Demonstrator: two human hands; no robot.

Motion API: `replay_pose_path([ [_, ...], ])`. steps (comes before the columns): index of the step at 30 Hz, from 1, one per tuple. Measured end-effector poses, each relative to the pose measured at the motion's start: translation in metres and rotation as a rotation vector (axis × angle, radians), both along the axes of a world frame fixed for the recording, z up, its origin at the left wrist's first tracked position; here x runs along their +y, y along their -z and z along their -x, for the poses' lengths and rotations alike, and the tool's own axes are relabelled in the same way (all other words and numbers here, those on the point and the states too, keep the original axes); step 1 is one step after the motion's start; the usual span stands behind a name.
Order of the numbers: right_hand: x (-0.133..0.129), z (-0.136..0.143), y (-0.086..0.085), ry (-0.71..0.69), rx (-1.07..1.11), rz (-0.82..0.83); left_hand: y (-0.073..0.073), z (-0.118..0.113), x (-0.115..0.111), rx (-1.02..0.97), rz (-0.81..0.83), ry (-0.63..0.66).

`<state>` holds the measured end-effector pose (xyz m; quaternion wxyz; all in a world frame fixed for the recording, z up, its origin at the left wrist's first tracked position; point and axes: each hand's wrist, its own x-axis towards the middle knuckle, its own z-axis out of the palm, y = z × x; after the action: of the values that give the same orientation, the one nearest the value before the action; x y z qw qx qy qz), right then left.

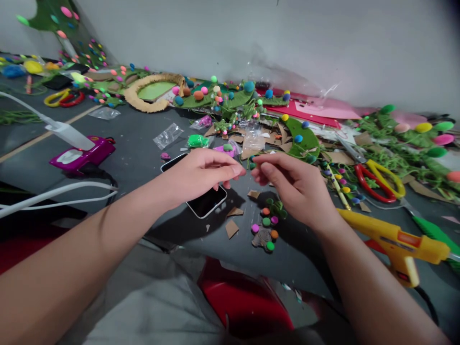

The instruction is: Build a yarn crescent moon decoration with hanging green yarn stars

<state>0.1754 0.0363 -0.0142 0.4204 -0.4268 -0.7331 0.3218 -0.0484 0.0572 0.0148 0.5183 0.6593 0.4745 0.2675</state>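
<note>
L hand [203, 175] & R hand [294, 187] bare, forearms [118, 232] ditto; lt. grey garment [151, 297] w/ loose folds.

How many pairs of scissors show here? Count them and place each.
2: one pair of scissors lies at upper left; another pair lies at right, beyond the yellow glue gun. More may be hidden.
</note>
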Motion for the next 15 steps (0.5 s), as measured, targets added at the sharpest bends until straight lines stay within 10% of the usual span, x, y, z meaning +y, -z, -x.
replay_pose_path([
  [15, -0.0001, -0.0003, 0.0040, 0.000, -0.024, -0.064, 0.0030, -0.0059, -0.0041, -0.051, 0.046, 0.055],
])
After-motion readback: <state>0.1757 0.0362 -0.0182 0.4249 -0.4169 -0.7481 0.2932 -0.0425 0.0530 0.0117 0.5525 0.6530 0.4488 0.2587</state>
